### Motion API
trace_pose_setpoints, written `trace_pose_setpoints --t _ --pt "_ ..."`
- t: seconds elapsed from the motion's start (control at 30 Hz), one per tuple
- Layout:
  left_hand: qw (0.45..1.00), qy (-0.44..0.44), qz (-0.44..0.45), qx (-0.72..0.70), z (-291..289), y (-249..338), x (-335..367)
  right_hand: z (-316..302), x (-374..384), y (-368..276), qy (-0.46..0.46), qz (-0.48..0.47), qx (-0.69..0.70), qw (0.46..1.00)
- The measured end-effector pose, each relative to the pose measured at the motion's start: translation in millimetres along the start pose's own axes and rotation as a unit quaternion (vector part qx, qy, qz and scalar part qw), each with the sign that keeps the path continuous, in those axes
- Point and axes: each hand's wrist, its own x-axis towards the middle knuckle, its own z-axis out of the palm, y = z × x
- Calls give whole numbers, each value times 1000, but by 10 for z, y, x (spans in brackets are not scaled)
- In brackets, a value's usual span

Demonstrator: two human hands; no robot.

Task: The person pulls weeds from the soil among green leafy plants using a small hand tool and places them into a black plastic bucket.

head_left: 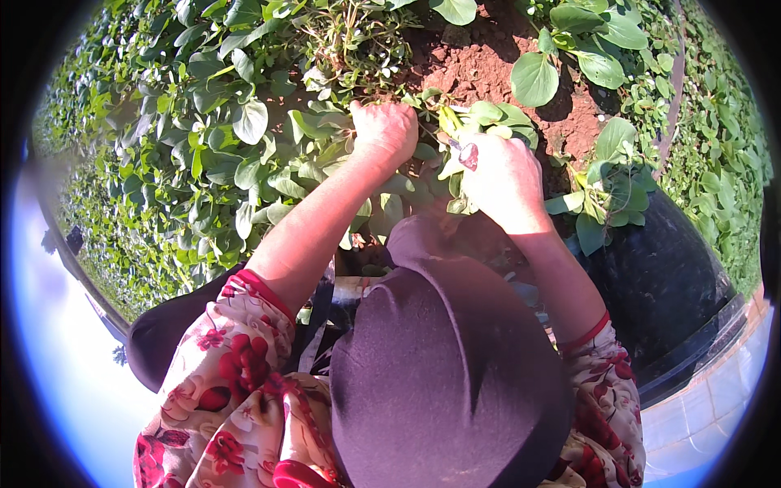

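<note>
My left hand (386,132) is closed in a fist among low green leaves, close beside a patch of small-leaved weeds (346,41). What it grips, if anything, is hidden under the fingers. To its right, my right hand (506,180) is wrapped round a bunch of leafy greens (498,115), whose pale stems and broad leaves stick out past the fingers. A small reddish piece (469,156) shows at its knuckles; I cannot tell its kind. Both hands are low over the plant bed, a short gap apart.
A large black bucket (659,285) stands at the right, with cut leafy plants (606,199) at its upper edge. Red soil (480,61) lies ahead. Dense greens (195,130) fill the left. My dark-trousered knee (447,366) rises in the near middle. Pale tiles (708,415) lie lower right.
</note>
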Motion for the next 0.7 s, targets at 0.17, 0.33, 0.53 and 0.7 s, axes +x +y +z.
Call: trace_pose_setpoints --t 0.17,0.33,0.53,0.7 --pt "998 58 5 -15 127 -55 -41 32 31 181 -3 -8 60 998" --pt "992 118 28 -35 272 -140 -75 106 -229 69 -6 -19 57 998" --pt "993 103 33 -41 298 -158 -70 140 -345 31 -4 15 49 999" --pt "995 88 23 -51 230 -167 -73 270 -434 -87 29 47 51 997"
